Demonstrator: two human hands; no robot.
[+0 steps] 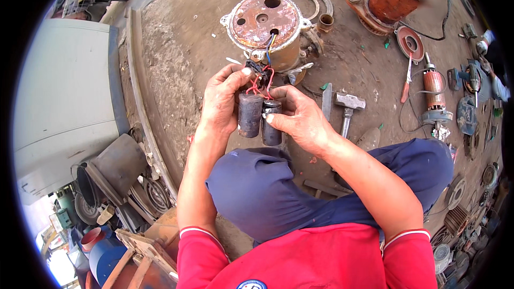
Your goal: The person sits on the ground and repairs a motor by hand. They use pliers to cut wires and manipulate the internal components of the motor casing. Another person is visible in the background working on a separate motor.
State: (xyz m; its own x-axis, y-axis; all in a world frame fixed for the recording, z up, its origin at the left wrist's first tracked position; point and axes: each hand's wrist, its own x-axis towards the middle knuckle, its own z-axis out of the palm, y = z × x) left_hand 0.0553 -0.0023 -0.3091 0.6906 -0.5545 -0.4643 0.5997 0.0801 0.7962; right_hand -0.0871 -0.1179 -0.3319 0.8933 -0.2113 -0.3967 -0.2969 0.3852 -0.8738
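Two dark cylindrical capacitors hang side by side in front of my knee, the left capacitor [249,116] a little thicker than the right capacitor [272,131]. Red wires [257,90] rise from their tops into a black-taped wire bundle [258,69]. My left hand [222,96] is closed, thumb and fingers pinching this bundle. With thumb and fingers my right hand [305,118] grips the upper part of the right capacitor. From the bundle, coloured leads run up into a hole in the round, rusty lid of a motor housing [257,16] standing just beyond my hands.
A hammer [349,104] lies right of my hands. Farther right are a red-handled knife [408,80], a motor rotor [433,91] and a drill [473,77]. An orange motor body [396,0] stands far right. A pale metal cabinet [64,96] borders the left.
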